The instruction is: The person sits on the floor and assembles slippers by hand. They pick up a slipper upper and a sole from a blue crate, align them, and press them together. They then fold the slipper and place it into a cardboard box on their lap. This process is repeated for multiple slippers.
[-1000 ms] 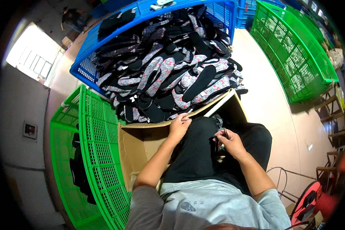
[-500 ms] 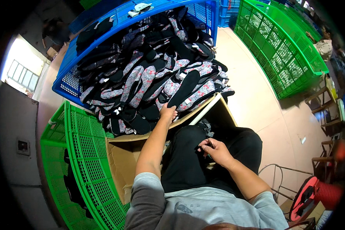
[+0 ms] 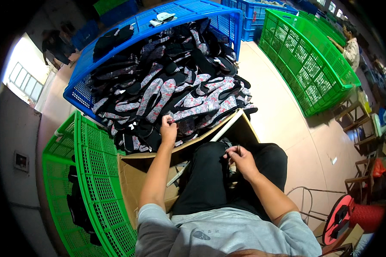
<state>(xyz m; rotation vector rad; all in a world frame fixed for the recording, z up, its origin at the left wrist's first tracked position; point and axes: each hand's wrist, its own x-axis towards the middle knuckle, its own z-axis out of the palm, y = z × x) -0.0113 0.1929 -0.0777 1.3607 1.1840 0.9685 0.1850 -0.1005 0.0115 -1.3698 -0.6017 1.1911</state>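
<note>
In the head view, the left hand (image 3: 169,132) pinches one end of a floral slipper (image 3: 197,112) held out low over the slipper pile (image 3: 152,100) spilling from the blue crate (image 3: 78,93). It looks light, soft and bendable, hardly fragile; an end or the sole's edge seems the surest hold. The right hand (image 3: 242,161) curls above the black trousers (image 3: 206,175), fingertips nearly together; whether they grip anything, one cannot tell
</note>
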